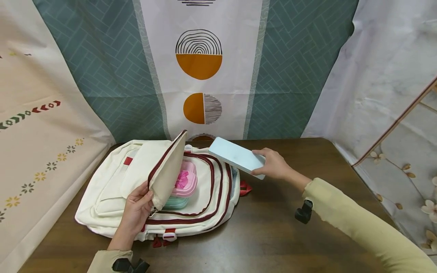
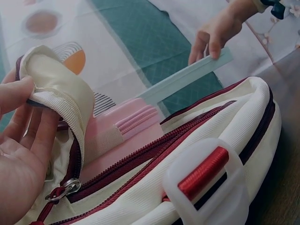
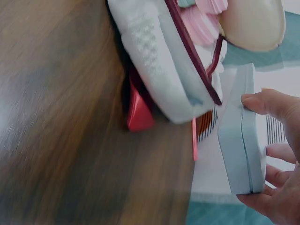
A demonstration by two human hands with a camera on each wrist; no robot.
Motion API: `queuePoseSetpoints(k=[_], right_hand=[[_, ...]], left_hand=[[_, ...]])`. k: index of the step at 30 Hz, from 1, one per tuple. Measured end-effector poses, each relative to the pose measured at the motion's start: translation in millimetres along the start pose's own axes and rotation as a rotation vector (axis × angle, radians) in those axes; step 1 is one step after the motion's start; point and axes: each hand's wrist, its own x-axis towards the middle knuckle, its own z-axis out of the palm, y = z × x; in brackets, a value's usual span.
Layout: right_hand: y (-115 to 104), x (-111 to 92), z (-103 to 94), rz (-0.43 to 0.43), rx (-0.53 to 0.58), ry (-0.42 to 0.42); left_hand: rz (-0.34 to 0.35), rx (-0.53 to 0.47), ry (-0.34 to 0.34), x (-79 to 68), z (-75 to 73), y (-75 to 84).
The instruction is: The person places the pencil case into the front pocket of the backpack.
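Observation:
A cream backpack (image 1: 112,182) with dark red zippers lies on the table, its front pocket unzipped. My left hand (image 1: 136,204) pinches the edge of the pocket flap (image 1: 168,170) and holds it up, tilted to the left. Inside the opening sit a pink case (image 1: 186,180) with a bow and, below it, a mint green case (image 1: 175,203). My right hand (image 1: 273,163) grips one end of a flat light blue box (image 1: 235,153), raised at the bag's right end. In the right wrist view thumb and fingers hold opposite edges of the box (image 3: 241,136).
The brown wooden table (image 1: 273,227) extends right and in front of the bag. A patterned curtain (image 1: 290,68) hangs behind its far edge. A white buckle (image 2: 206,183) stands out on the bag's near side, and a red strap end (image 1: 244,188) lies at its right.

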Motion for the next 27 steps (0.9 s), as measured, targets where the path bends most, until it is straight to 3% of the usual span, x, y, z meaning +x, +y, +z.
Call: queuePoseSetpoints(k=[14, 27], right_hand=[[-42.9, 28.4, 36.7, -0.120, -0.021, -0.126], [-51.1, 53.2, 52.0, -0.142, 0.060, -0.211]], left_hand=[[0.031, 0.017, 0.031, -0.9, 4.9, 1.6], [0.018, 0.042, 0.051, 0.4, 6.5, 1.8]])
